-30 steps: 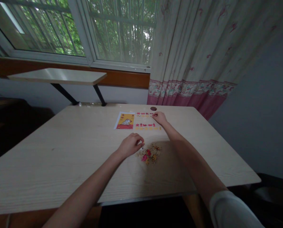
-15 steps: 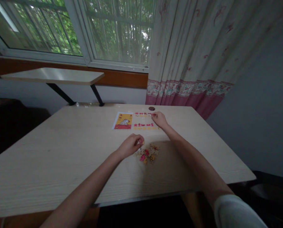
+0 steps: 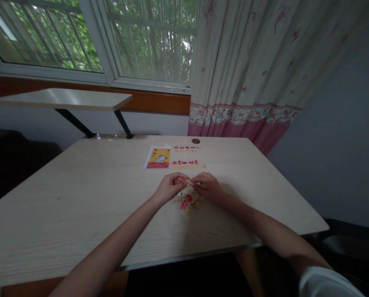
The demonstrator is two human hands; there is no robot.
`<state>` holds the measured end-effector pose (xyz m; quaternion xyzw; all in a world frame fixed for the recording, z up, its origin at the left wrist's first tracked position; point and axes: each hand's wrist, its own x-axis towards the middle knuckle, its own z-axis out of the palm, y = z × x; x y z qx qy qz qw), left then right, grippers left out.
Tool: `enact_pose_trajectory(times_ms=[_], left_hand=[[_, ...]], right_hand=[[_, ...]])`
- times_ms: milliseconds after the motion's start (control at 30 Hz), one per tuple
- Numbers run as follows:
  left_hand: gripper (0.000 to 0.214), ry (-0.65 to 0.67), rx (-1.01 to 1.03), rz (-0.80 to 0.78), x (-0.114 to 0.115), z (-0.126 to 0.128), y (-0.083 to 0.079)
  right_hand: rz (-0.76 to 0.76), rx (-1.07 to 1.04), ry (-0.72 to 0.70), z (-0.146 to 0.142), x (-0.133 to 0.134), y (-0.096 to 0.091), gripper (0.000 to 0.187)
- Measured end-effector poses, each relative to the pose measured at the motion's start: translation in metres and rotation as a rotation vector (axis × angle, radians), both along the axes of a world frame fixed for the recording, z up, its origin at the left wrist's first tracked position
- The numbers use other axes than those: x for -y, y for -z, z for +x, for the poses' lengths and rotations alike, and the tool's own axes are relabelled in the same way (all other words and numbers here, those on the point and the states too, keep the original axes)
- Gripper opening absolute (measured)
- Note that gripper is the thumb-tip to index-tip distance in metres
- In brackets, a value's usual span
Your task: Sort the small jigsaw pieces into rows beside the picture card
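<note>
My left hand and my right hand meet over the middle of a light wooden table. Their fingertips pinch a small pale puzzle piece between them. Just below the hands lies a loose pile of pink and yellow puzzle pieces. Farther back lie a yellow and red picture card and, to its right, two short rows of joined puzzle pieces.
A round hole sits near the table's far edge. A narrow shelf on black brackets hangs under the window. A flowered curtain with a pink hem hangs at the back right. Dark floor lies left and right of the table.
My right hand has drawn back from the far rows of joined pieces to meet my left hand above the pile. The left hand stayed about where it was.
</note>
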<state>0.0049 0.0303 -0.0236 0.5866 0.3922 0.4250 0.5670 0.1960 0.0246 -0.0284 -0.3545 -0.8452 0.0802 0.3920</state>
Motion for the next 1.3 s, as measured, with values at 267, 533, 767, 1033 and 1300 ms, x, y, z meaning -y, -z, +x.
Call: enact_pose_trajectory(times_ms=[267,533,767,1033,1300], left_hand=[[0.032,0.055,-0.030,-0.028,0.000,0.000,0.005],[0.031,0.088,0.024,-0.057,0.001,-0.001,0.001],[0.029,0.068,-0.106,0.068,0.000,-0.004,0.000],[0.021,0.004,-0.740,0.509,-0.005,-0.030,-0.009],[0.021,0.055,-0.935,0.643,-0.004,-0.031,-0.013]], right_hand=[[0.102,0.092,0.058,0.000,0.003,-0.001,0.014],[0.121,0.149,-0.035,0.002,0.004,-0.005,0.011],[0.129,0.081,0.039,0.005,0.001,-0.008,0.011],[0.041,-0.255,0.301,0.030,-0.024,-0.008,0.014],[-0.004,-0.276,0.268,0.030,-0.027,-0.006,0.013]])
